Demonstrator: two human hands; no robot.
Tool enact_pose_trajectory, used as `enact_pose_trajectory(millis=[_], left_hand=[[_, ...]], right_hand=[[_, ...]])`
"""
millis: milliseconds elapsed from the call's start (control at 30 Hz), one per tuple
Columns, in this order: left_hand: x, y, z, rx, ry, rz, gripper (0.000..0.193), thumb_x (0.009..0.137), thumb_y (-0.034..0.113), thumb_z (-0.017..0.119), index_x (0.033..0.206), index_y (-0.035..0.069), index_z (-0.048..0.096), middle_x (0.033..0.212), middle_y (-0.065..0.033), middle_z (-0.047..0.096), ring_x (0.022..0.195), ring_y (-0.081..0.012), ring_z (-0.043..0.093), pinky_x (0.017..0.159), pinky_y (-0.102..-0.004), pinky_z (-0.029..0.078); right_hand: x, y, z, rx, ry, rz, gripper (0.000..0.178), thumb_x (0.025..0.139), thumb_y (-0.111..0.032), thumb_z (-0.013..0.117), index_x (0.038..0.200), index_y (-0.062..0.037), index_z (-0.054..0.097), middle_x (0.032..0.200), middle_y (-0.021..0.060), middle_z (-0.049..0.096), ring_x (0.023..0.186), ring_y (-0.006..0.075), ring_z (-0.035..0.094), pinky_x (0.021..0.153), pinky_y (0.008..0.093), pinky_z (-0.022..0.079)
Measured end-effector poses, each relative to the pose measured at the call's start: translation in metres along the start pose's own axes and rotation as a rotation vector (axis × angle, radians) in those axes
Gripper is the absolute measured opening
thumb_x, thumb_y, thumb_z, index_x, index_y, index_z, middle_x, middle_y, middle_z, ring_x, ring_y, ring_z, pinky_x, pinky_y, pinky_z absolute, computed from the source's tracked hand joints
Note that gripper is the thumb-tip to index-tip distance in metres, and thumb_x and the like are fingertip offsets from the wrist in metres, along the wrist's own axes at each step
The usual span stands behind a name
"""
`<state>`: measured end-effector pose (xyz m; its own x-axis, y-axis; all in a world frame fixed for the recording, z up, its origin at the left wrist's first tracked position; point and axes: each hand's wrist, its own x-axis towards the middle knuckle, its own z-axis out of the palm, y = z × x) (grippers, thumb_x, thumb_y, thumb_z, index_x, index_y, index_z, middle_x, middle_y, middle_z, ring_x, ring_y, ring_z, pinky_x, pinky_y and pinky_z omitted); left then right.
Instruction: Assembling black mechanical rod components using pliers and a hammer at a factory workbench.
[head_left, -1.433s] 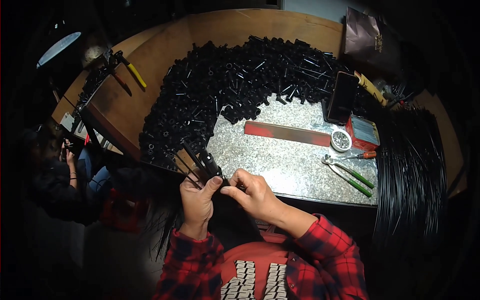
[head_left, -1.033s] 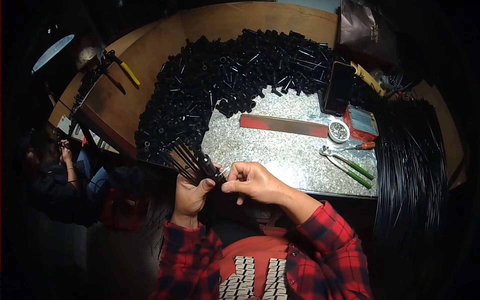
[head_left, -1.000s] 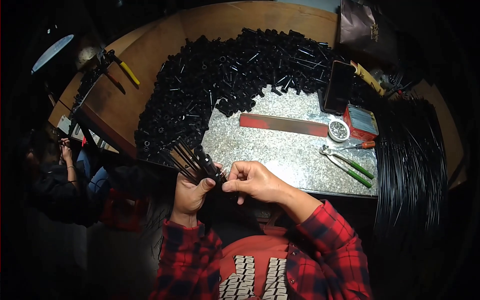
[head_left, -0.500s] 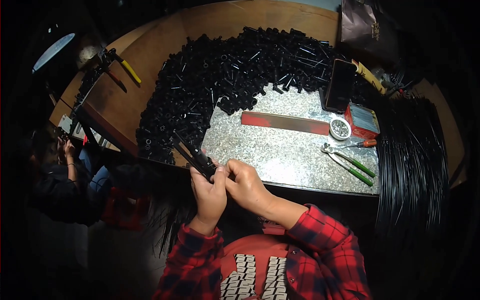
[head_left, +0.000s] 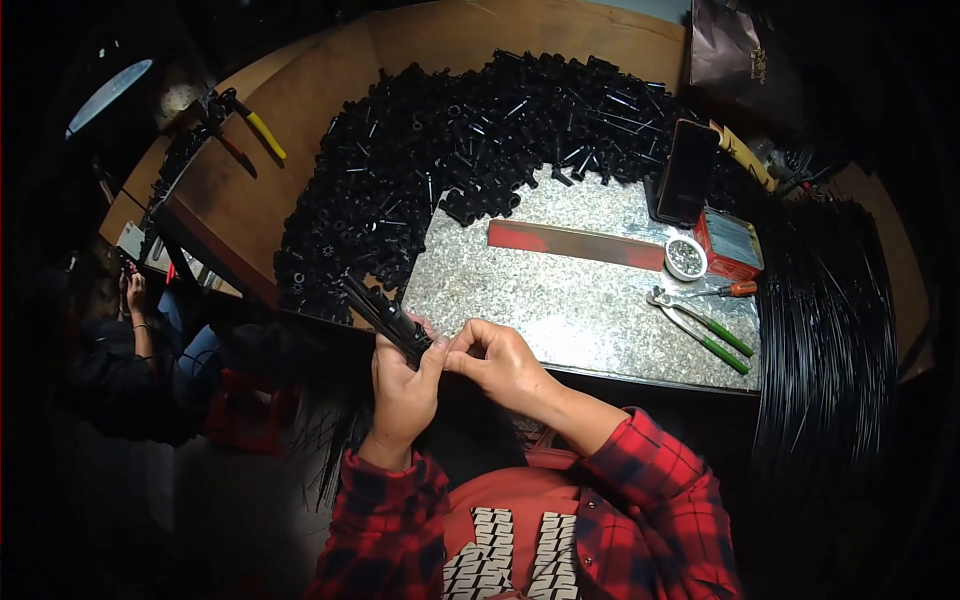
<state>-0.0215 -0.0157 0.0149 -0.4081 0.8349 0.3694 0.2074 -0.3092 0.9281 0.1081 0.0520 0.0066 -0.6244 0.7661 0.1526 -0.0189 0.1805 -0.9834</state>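
Note:
My left hand point(head_left: 405, 392) is closed around a black rod assembly point(head_left: 392, 318), a tubular plastic part with several thin rods, slanting up and left past the table's front edge. My right hand point(head_left: 497, 362) meets it at the left thumb, thumb and forefinger pinched together. Whatever sits in that pinch is too small or hidden to make out. Beyond the hands, a large heap of black plastic parts point(head_left: 400, 150) with shiny metal pins curves around the speckled tabletop point(head_left: 560, 320).
On the tabletop are a red-and-brown flat bar point(head_left: 575, 246), a white cup of small metal pieces point(head_left: 686, 258), a red box point(head_left: 728, 243), green-handled pincers point(head_left: 705, 330), a screwdriver point(head_left: 735, 289) and a phone point(head_left: 687, 170). Long black rods point(head_left: 825, 330) hang at the right. Another person point(head_left: 140, 340) sits at left.
The black rod assembly has turned a little in my left hand, its rods now closer together. My right hand has shifted slightly right, still pinching near the left thumb.

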Motion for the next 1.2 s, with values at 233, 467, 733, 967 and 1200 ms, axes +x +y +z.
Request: enact_pose_trajectory(millis=[233,467,733,967,1200], left_hand=[[-0.003,0.007,-0.001,0.039,-0.037,0.037,0.020,0.084,0.000,0.061,0.099,0.002,0.047,0.086,-0.0030,0.052,0.076,-0.0082,0.050,0.070,-0.0240,0.044],[-0.006,0.003,0.002,0.065,-0.088,0.111,0.024,0.084,-0.005,0.056,0.102,0.005,0.043,0.091,-0.0045,0.050,0.080,-0.0079,0.048,0.075,-0.0237,0.041],[-0.006,-0.004,0.025,0.054,-0.097,0.103,0.029,0.079,-0.004,0.064,0.104,0.001,0.050,0.114,-0.0120,0.054,0.088,-0.0113,0.053,0.078,-0.0260,0.044],[-0.003,-0.004,0.003,-0.250,-0.131,0.075,0.014,0.080,-0.004,0.058,0.091,0.001,0.054,0.095,-0.0143,0.061,0.076,-0.0209,0.063,0.075,-0.0336,0.050],[-0.008,-0.004,0.019,-0.398,-0.186,-0.164,0.008,0.089,0.000,0.051,0.092,0.003,0.044,0.080,-0.0159,0.062,0.055,-0.0124,0.054,0.055,-0.0248,0.047]], right_hand=[[0.006,0.011,-0.008,0.242,-0.172,0.205,0.018,0.084,-0.012,0.069,0.084,-0.0024,0.054,0.078,-0.0005,0.057,0.071,0.0045,0.050,0.062,0.0205,0.042],[0.008,0.015,-0.013,0.207,-0.257,0.158,0.019,0.083,-0.010,0.070,0.088,-0.0028,0.053,0.078,-0.0017,0.055,0.072,0.0038,0.049,0.062,0.0198,0.042],[-0.026,-0.002,-0.050,0.049,-0.114,0.021,0.031,0.083,-0.012,0.071,0.103,0.0002,0.051,0.096,0.0083,0.060,0.087,0.0129,0.060,0.078,0.0268,0.050],[-0.080,-0.015,-0.157,-0.901,0.266,-0.142,0.032,0.076,-0.010,0.073,0.100,0.0014,0.055,0.092,0.0165,0.059,0.083,0.0295,0.061,0.070,0.0334,0.049],[-0.129,-0.013,-0.207,-1.466,0.336,0.049,0.030,0.075,-0.014,0.071,0.091,0.0029,0.052,0.098,0.0237,0.054,0.089,0.0411,0.054,0.077,0.0450,0.046]])
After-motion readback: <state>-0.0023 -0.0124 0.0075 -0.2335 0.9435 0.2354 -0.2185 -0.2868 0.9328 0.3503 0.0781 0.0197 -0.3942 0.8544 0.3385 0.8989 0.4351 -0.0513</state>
